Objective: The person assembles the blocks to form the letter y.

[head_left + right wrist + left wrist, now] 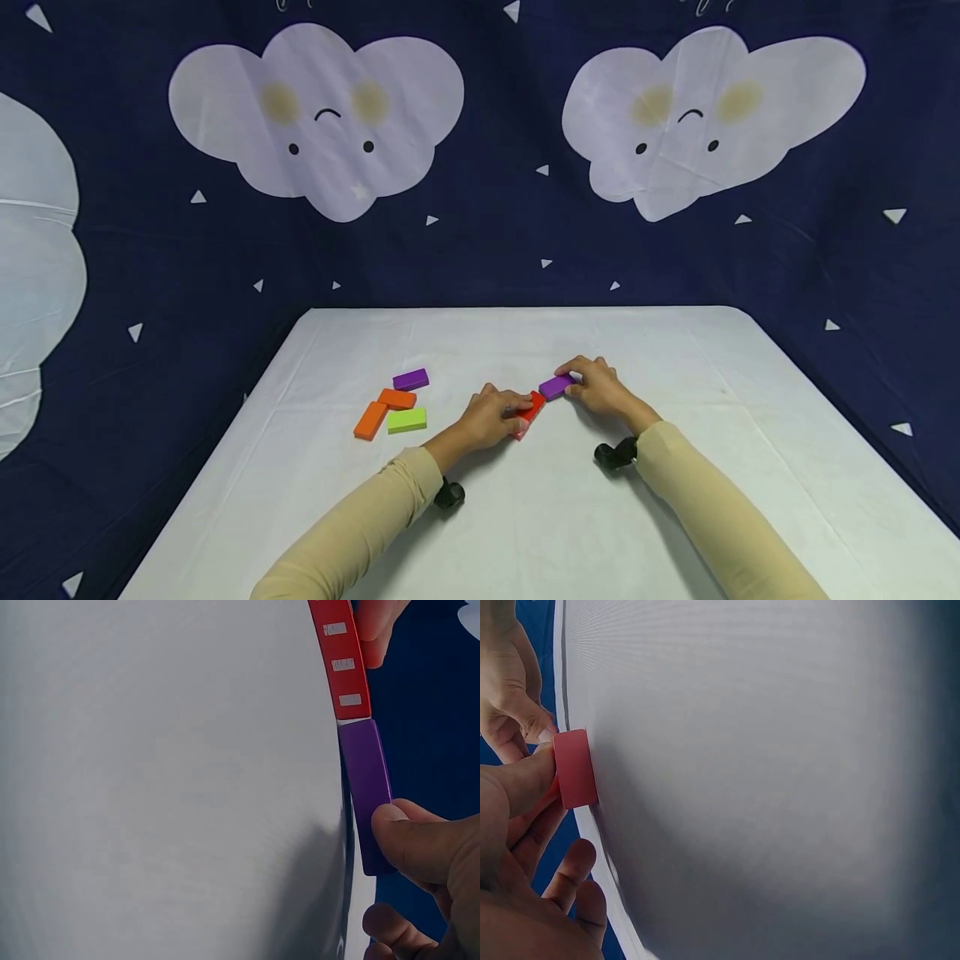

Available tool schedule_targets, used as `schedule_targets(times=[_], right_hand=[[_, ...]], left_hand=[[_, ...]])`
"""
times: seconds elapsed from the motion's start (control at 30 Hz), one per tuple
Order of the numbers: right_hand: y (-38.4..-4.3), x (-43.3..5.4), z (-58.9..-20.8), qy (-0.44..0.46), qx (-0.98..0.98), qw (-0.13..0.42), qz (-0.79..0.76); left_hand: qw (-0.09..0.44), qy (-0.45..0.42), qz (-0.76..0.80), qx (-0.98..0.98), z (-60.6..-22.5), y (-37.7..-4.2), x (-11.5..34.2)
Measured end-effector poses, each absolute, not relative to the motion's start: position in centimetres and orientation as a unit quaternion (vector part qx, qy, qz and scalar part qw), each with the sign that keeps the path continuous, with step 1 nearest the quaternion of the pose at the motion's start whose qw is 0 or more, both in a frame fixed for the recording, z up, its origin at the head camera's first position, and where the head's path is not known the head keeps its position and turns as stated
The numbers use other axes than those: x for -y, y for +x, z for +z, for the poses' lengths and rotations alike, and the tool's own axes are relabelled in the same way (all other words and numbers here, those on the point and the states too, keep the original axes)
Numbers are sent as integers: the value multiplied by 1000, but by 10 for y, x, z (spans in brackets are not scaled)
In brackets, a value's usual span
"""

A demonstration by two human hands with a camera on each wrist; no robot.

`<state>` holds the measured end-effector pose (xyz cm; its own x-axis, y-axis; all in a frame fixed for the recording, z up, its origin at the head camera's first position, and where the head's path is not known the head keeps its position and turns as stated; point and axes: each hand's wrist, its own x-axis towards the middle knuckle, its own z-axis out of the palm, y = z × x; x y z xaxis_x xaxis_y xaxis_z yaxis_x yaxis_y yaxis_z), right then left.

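Near the middle of the table, my left hand (489, 417) pinches a red block (535, 406) between thumb and fingers. The left wrist view shows the plain end of that red block (575, 769) beside the thumb. My right hand (600, 387) pinches a purple block (556, 386) at its far end. In the right wrist view the thumb lies on the purple block (364, 769), whose near end sits right at the end of the red block (341, 664). Small pale marks run along the red block's side.
Left of my left hand lie several loose blocks: a purple block (411, 380), an orange block (397, 399), a second orange block (371, 421) touching it, and a lime green block (407, 420). A white cloth covers the table (525, 533). Behind hangs a dark blue curtain (495, 250).
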<state>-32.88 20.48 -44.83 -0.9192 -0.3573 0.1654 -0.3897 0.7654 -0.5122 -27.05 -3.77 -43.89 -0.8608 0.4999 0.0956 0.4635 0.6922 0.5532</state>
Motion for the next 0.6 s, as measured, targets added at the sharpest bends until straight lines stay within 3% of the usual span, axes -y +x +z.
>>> schedule_targets(times=[0.6], right_hand=[[-324,-206,-447,176,941,40,287]], left_hand=[[40,256,297,-919,-438,-270,37]])
